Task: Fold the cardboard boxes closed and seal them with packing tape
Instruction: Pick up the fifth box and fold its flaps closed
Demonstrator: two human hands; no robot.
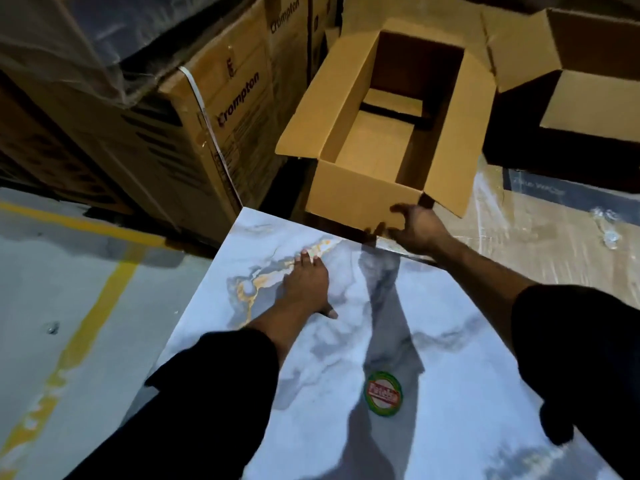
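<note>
Open cardboard box stands just past far edge of marble table, flaps up. Right hand: grip clasps box's near bottom edge, fingers curled. Left hand: grip released, flat on table. Tape roll nearer the body

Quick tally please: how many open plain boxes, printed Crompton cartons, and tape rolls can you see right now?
Open plain boxes: 2
Printed Crompton cartons with the name readable: 2
Tape rolls: 1
Total: 5
</note>
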